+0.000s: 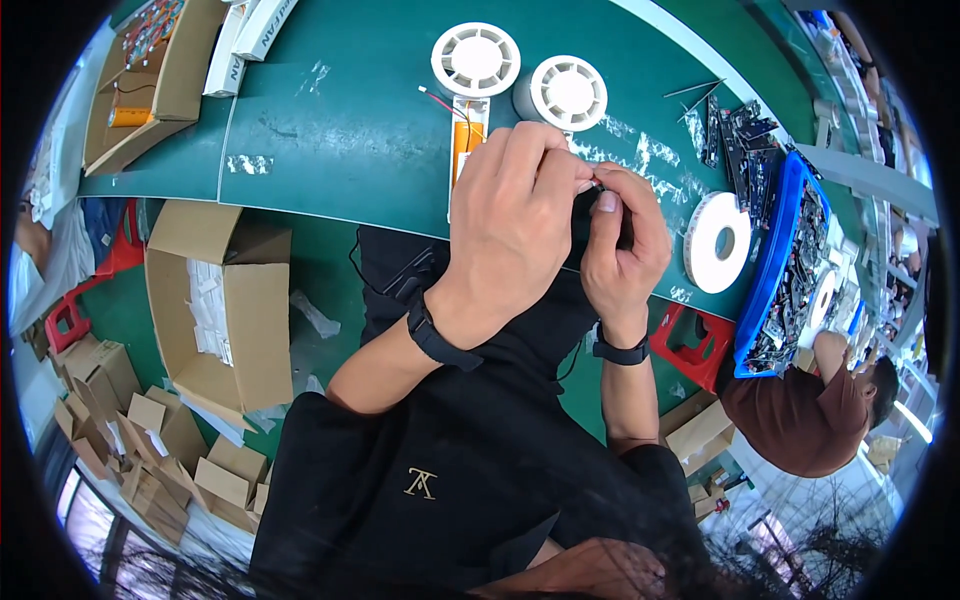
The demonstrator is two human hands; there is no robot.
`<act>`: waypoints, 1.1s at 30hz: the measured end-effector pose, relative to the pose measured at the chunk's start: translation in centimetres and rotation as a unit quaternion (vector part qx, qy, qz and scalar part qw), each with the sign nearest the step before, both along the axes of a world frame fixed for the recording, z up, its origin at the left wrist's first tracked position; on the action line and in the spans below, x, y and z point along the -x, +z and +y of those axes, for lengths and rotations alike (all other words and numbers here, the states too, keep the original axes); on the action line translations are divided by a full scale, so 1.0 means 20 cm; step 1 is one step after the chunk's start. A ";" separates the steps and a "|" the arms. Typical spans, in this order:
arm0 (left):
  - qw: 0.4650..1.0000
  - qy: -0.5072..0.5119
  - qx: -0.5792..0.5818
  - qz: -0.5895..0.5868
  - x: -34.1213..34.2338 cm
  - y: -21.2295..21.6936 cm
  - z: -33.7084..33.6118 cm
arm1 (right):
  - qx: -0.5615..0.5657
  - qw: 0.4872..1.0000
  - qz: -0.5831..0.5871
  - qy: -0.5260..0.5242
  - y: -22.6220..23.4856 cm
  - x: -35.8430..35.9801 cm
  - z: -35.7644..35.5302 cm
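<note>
Both hands meet over the front of the green table (330,130), their fingertips almost touching. My left hand (512,220) is closed, back upward, and its fingers hide what they pinch. Between thumb and forefinger my right hand (628,245) pinches a small dark piece with a bit of red (597,184), too small to name. Partly behind my left hand lies an open white handle with an orange cylindrical battery (465,137) and thin red and black wires. A white round slotted fan head (475,60) is at its far end. A second slotted fan head (568,93) stands just right of it.
Right of my hands are a white tape roll (705,250), loose black circuit boards (735,140) and a blue bin (770,260) full of small boards. At left are a cardboard box of batteries (170,100) and long white boxes (240,45). Another person (805,420) sits at right.
</note>
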State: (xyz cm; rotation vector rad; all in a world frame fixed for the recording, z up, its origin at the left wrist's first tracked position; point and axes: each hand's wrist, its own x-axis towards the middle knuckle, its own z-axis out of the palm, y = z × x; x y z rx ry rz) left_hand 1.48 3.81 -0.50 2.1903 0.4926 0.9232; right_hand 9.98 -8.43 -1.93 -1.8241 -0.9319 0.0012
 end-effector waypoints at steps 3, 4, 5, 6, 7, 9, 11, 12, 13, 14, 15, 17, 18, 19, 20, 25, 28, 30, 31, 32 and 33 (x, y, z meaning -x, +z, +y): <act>1.000 -0.003 0.004 0.015 0.00 0.01 0.00 | -0.002 1.000 -0.001 -0.002 0.00 0.01 0.00; 1.000 -0.003 0.002 0.016 0.00 0.01 0.00 | -0.002 1.000 -0.001 -0.005 0.00 0.01 0.00; 1.000 -0.005 0.003 0.013 0.00 0.01 0.00 | -0.003 1.000 -0.002 -0.005 0.00 0.01 0.00; 1.000 -0.007 0.003 0.009 0.00 0.01 0.00 | -0.007 1.000 0.012 -0.007 0.00 0.01 0.00; 1.000 -0.009 0.002 0.006 0.00 0.02 0.00 | -0.010 1.000 0.027 -0.008 -0.01 0.00 -0.01; 1.000 -0.008 0.024 -0.001 0.01 0.05 0.00 | -0.016 0.999 0.039 -0.012 -0.01 0.00 -0.03; 0.997 -0.002 0.071 -0.014 0.03 0.10 0.01 | -0.051 0.987 0.154 0.007 -0.01 0.00 -0.05; 0.998 -0.004 0.068 -0.016 0.04 0.10 0.01 | -0.069 0.975 0.211 0.017 0.00 0.00 -0.05; 1.000 0.012 0.023 -0.001 0.06 0.09 0.02 | -0.072 0.975 0.209 0.017 0.00 -0.01 -0.05; 0.999 0.029 -0.022 0.015 0.08 0.08 0.03 | -0.081 0.974 0.212 0.018 0.01 -0.01 -0.05; 0.996 0.045 -0.067 0.032 0.09 0.08 0.03 | -0.089 0.972 0.216 0.018 0.03 -0.01 -0.04; 0.993 0.057 -0.088 0.054 0.09 0.09 0.03 | -0.098 0.971 0.219 0.019 0.03 -0.02 -0.05; 0.989 0.069 -0.106 0.078 0.10 0.09 0.04 | -0.083 0.974 0.210 0.012 0.03 -0.02 -0.06; 0.984 0.081 -0.125 0.103 0.10 0.09 0.04 | -0.068 0.977 0.201 0.006 0.02 -0.03 -0.07; 0.984 0.081 -0.125 0.102 0.11 0.10 0.04 | -0.053 0.980 0.192 -0.001 0.02 -0.04 -0.08; 0.980 0.086 -0.130 0.125 0.12 0.09 0.06 | -0.047 0.984 0.170 0.024 0.02 -0.07 -0.07; 0.983 0.100 -0.121 0.091 0.10 0.09 0.05 | -0.059 0.981 0.181 0.038 0.03 -0.08 -0.05; 0.991 0.083 -0.095 0.049 0.07 0.10 0.05 | -0.073 0.975 0.207 0.042 0.05 -0.08 -0.02; 0.993 0.074 -0.082 0.028 0.05 0.10 0.06 | -0.088 0.968 0.232 0.047 0.06 -0.07 -0.01; 0.993 0.074 -0.082 0.028 0.03 0.09 0.06 | -0.102 0.959 0.258 0.051 0.07 -0.07 0.00; 0.996 0.063 -0.058 -0.013 0.01 0.07 0.07 | -0.102 0.960 0.258 0.051 0.06 -0.06 0.01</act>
